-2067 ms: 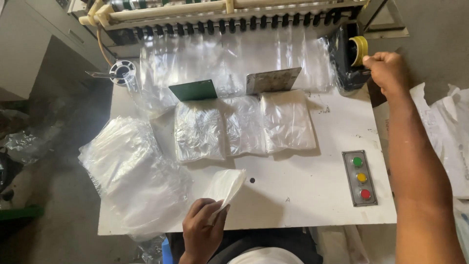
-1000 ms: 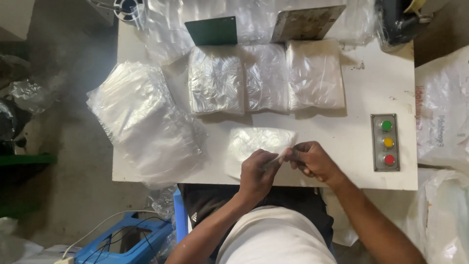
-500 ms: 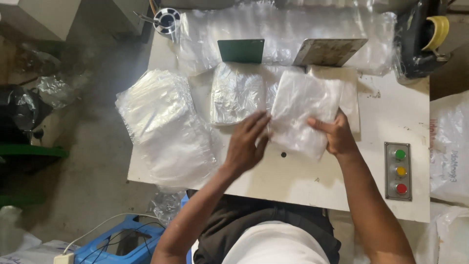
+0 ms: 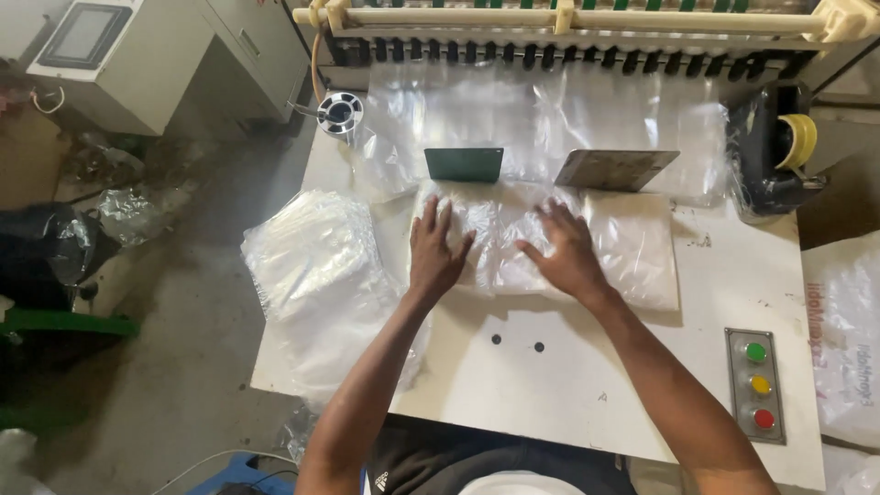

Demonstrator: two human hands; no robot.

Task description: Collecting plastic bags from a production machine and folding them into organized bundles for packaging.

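Two hands lie flat on the same row of clear plastic bags (image 4: 550, 243) at the middle of the frame. At the left edge of the white table (image 4: 642, 376) we see a loose heap of bags (image 4: 312, 266), part of it hanging over the table's side; it sits just beside our left forearm and is not touched. Our left hand (image 4: 436, 249) reaches up from the lower middle of the frame, arm straight, palm down, fingers spread wide and pressing the left end of the row; it grips nothing. Directly above it stands a green plate (image 4: 464, 164), upright and near the fingertips. Our right hand (image 4: 564, 254) comes in from the lower right at a slant, also palm down and open, fingers fanned over the middle of the row, grasping nothing. A grey plate (image 4: 616, 169) stands above it. The right end of the row lies uncovered. Bare tabletop opens below the hands, down to the near edge. Further right sit a panel with three buttons (image 4: 757, 385) and, in the upper right, a tape holder (image 4: 779, 151).
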